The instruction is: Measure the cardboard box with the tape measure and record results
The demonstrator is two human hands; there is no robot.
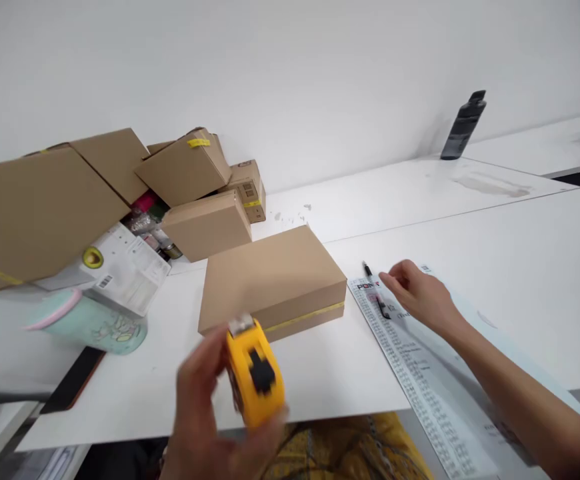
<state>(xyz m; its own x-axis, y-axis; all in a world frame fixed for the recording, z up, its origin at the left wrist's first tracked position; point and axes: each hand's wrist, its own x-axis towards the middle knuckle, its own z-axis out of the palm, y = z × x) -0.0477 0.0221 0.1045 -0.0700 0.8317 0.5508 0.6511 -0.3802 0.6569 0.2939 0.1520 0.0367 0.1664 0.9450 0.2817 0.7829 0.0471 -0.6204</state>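
Observation:
My left hand (215, 413), somewhat blurred, is closed around a yellow tape measure (256, 373) with a black patch on its face. It is held up in front of a flat cardboard box (275, 270) that has a yellow strip along its side. My right hand (423, 293) hovers over a large printed pale-blue sheet (420, 373), its fingers loosely bent and no object visible in them. A slim black-ended pen (382, 307) lies on the sheet just left of that hand; whether the thumb touches it I cannot tell.
Several cardboard boxes (205, 227) are piled at the back left by the wall. A mint tumbler (95, 323) with a pink rim stands tilted in view near a white printed package (130, 267) and a dark flat object (75, 380). A dark bottle (463, 130) stands at the back right.

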